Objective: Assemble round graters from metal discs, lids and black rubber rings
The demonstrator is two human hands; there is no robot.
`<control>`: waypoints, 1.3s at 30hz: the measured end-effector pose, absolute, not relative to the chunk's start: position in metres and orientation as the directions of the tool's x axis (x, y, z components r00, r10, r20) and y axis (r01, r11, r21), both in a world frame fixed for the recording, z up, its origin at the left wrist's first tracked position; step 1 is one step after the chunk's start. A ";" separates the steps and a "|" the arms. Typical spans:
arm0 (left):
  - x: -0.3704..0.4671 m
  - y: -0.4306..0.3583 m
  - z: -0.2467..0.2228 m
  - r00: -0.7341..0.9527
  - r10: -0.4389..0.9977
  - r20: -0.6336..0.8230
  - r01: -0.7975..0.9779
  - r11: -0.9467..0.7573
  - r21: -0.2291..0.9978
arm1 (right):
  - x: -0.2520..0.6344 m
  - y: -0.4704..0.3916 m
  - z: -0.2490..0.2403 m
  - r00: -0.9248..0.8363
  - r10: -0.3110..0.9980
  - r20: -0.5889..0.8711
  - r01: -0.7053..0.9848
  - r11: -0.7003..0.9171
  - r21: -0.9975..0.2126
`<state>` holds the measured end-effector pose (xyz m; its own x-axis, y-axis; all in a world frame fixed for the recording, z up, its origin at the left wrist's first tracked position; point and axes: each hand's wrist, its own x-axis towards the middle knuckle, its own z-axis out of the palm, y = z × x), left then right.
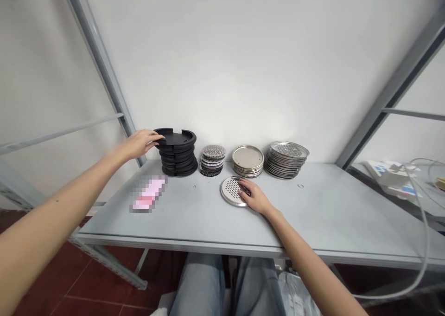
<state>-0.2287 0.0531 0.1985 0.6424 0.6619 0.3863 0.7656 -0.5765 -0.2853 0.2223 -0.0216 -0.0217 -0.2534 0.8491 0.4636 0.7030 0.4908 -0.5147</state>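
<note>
At the left, a tall stack of black round trays point(178, 160) with raised, notched rims stands against the wall. My left hand point(142, 143) reaches to its top tray point(187, 139), fingers over the rim and thumb at the outer side. Near the middle of the table lies a round metal plate with a perforated face point(231, 190). My right hand point(255, 196) rests on this plate's right part, fingers stretched over the holes and thumb apart from them. The palm hides the plate's right edge.
Along the wall stand stacks of small perforated discs point(212, 160), plain metal discs point(248, 158) and larger perforated metal plates point(285, 160). A blurred pink item point(150, 193) lies left, a small ring point(300, 185) right. A white cable point(424, 241) hangs over the right side.
</note>
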 end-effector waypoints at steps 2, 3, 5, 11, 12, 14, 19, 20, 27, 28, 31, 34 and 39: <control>-0.231 0.050 0.199 0.627 0.674 0.390 0.778 -0.563 -0.278 | 0.222 -0.022 -0.021 -0.253 0.851 0.460 0.704 0.488 -0.516; -0.232 0.048 0.198 0.619 0.680 0.394 0.785 -0.555 -0.275 | 0.222 -0.022 -0.021 -0.254 0.851 0.459 0.703 0.488 -0.517; -0.235 0.044 0.197 0.603 0.692 0.397 0.797 -0.543 -0.264 | 0.222 -0.022 -0.021 -0.251 0.849 0.465 0.699 0.491 -0.520; -0.242 0.033 0.195 0.541 0.700 0.466 0.836 -0.507 -0.208 | 0.222 -0.023 -0.021 -0.239 0.847 0.475 0.686 0.493 -0.535; -0.242 0.030 0.196 0.536 0.691 0.485 0.838 -0.504 -0.209 | 0.222 -0.023 -0.021 -0.238 0.848 0.473 0.685 0.492 -0.538; -0.240 0.025 0.197 0.527 0.666 0.528 0.841 -0.497 -0.213 | 0.222 -0.023 -0.021 -0.237 0.850 0.470 0.683 0.490 -0.542; -0.224 0.012 0.205 0.486 0.610 0.626 0.857 -0.472 -0.206 | 0.222 -0.023 -0.020 -0.241 0.851 0.467 0.691 0.488 -0.532; -0.218 0.009 0.206 0.481 0.604 0.636 0.858 -0.474 -0.200 | 0.222 -0.023 -0.020 -0.244 0.851 0.465 0.695 0.488 -0.528; -0.157 -0.024 0.191 0.524 0.440 0.730 0.763 -0.623 -0.172 | 0.228 -0.027 -0.019 -0.225 0.852 0.473 0.706 0.477 -0.523; -0.147 -0.032 0.183 0.559 0.413 0.719 0.725 -0.664 -0.182 | 0.232 -0.028 -0.019 -0.217 0.855 0.470 0.709 0.469 -0.527; -0.118 -0.054 0.148 0.726 0.338 0.599 0.558 -0.798 -0.227 | 0.248 -0.032 -0.019 -0.208 0.867 0.453 0.698 0.456 -0.552; -0.099 -0.067 0.105 0.832 0.294 0.470 0.433 -0.874 -0.220 | 0.263 -0.036 -0.016 -0.179 0.884 0.433 0.669 0.432 -0.605; -0.086 -0.063 0.052 0.847 0.351 0.399 0.409 -0.910 -0.069 | 0.268 -0.040 -0.012 -0.041 0.898 0.439 0.724 0.330 -0.606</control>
